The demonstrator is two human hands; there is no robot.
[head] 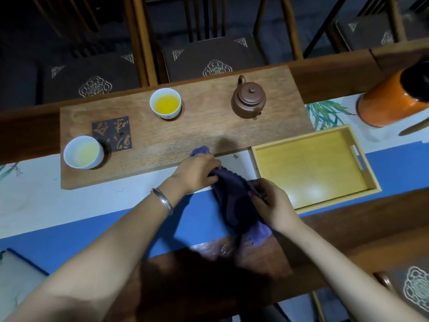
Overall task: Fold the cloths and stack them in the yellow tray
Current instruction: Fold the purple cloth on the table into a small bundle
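A dark purple cloth (234, 201) lies bunched on the blue-and-white table runner, just left of the yellow tray (362, 145). My left hand (197, 171) grips its upper end at the edge of the wooden tea board, and a purple corner sticks out above my knuckles. My right hand (270, 203) pinches the cloth's right side near the tray's front left corner. The cloth's lower end hangs toward the dark wooden table edge. Nothing lies inside the tray.
On the wooden tea board (209, 135) stand a clay teapot (248, 101), a cup of yellow tea (165, 105) and a white cup (83, 152). An orange canister (394, 98) lies at the far right. Chairs stand behind the table.
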